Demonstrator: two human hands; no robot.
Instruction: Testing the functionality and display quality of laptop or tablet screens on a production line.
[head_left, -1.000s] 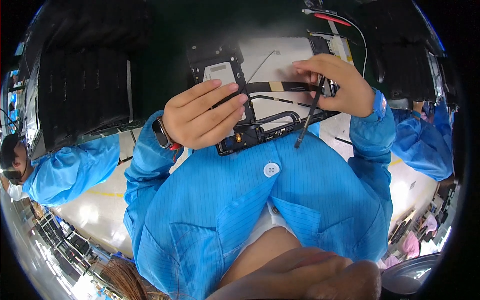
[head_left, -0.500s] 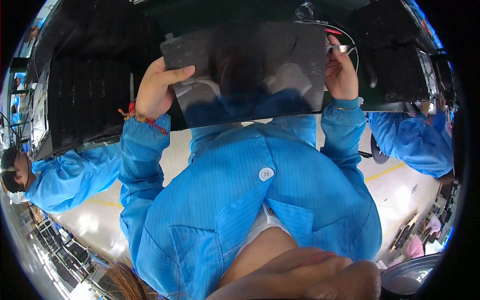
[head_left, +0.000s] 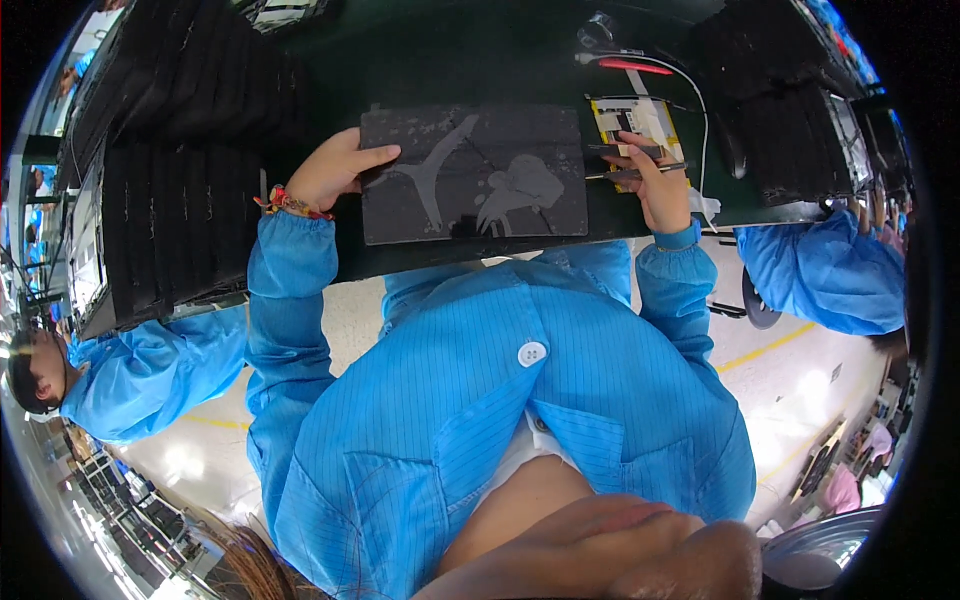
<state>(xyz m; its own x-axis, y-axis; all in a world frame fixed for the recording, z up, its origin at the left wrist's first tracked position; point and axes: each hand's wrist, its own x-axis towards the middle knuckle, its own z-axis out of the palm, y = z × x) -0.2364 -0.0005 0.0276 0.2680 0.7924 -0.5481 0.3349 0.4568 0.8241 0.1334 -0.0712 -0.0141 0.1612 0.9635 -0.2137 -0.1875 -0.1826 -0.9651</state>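
Between left hand (head_left: 325,172) and right hand (head_left: 655,185), dark flat panel (head_left: 472,172).

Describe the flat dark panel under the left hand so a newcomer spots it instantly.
On the dark green workbench, straight ahead of the blue-coated person, lies the dark grey rectangular panel. The left hand holds its left edge. Unlike the ribbed black trays beside it, it is smooth with pale smears.

Dark panel (head_left: 473,172) lowered flat onto the bench; hands (head_left: 330,170) lowered with it.

Matt, smudged dark panel (head_left: 473,172) on glossy green worktop (head_left: 480,60).
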